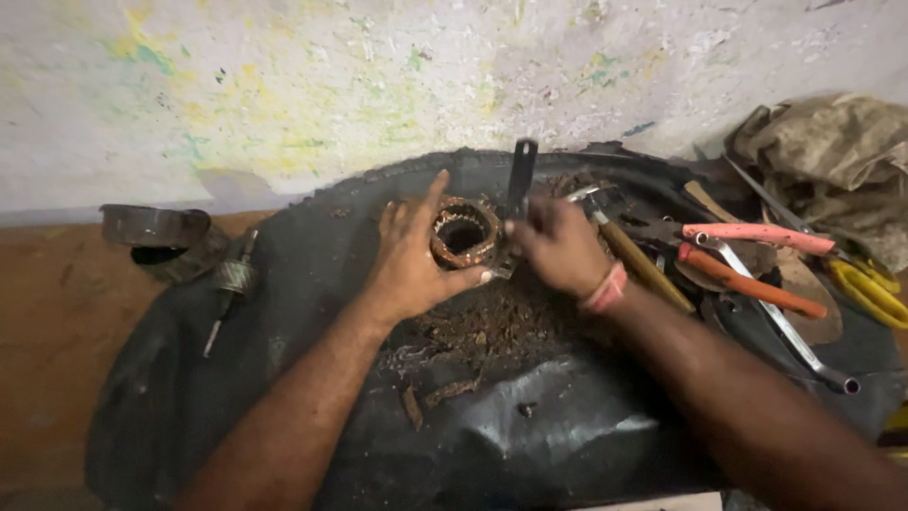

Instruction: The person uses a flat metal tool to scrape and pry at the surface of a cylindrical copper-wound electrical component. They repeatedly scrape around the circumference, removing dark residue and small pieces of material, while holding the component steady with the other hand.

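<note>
left hand (409, 260) steadies copper-wound stator (463, 233), right hand (560, 248) grips dark flat tool (520, 180)

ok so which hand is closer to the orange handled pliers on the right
Right. The right hand grips a dark flat tool beside the copper-wound stator, just left of the pliers. The left hand cups the stator's far side, further off.

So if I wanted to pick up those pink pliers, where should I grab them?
Probably by the two pink handles, squeezed together, coming from above on the right. They lie flat and spread on top of the tool pile, free of other tools, while the jaw end points left under the hammer near the right hand.
</note>
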Available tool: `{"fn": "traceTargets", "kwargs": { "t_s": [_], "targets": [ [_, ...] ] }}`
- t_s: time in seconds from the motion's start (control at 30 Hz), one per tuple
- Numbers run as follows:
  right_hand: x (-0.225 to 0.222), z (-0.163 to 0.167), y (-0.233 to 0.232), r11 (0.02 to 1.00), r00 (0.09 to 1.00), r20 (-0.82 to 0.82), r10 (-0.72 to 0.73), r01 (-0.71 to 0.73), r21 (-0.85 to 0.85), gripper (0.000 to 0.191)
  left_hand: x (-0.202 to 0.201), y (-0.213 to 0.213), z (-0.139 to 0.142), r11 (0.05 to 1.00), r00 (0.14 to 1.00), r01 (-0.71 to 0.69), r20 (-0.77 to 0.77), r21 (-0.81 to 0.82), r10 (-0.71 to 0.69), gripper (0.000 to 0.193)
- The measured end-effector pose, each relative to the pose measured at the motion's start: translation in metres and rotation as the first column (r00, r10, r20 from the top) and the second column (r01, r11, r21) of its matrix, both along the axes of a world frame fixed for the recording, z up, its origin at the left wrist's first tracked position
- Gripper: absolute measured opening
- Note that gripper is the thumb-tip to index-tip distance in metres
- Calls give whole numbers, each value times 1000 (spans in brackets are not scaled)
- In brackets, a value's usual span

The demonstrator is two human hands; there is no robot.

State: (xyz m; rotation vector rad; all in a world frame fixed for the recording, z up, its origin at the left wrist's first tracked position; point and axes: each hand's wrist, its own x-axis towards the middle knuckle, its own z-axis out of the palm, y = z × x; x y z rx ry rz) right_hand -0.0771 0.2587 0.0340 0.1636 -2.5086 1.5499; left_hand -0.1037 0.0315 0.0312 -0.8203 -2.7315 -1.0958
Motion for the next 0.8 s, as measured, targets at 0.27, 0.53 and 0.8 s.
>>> {"fn": "traceTargets", "kwargs": {
  "t_s": [0.27,0.53,0.8],
  "targets": [
    [2,-2,3,1000,999,39,2,-1,-18,19,1,-3,3,1000,996,28,-81,2,-28,131],
    [-1,-4,4,986,997,11,82,-80,-149,23,0,-1,2,1000,998,20,-62,-4,-20,131],
    [2,-3,4,998,994,100,-31,26,49,23,0,-2,2,1000,999,26,-48,-8,-26,132]
  ]
}}
